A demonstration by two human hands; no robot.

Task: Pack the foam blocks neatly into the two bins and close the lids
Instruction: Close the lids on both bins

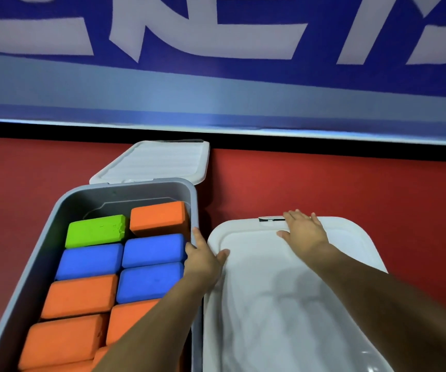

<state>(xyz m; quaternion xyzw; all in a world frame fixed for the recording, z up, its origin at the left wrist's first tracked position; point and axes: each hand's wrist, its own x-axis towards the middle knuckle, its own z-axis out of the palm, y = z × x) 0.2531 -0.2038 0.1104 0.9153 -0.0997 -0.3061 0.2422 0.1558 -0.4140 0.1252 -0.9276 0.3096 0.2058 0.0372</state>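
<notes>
My right hand (305, 232) lies flat, fingers (295, 216) spread wide and holding nothing, on the far end of the white plastic lid (283, 304) of the right bin, its long axis running away from me. My left hand (203, 261), fingers straight, presses that lid's near-left edge beside the open grey bin (55, 218) of orange, blue and green foam blocks (149, 283). I should press evenly at the latch (271, 219) just ahead of my right fingertips.

I see bright, even light; glare streaks the glossy white plastic lid (291, 304) at lower right, the blue banner with white lettering (216, 36) up top is blurred, and edges bow.
</notes>
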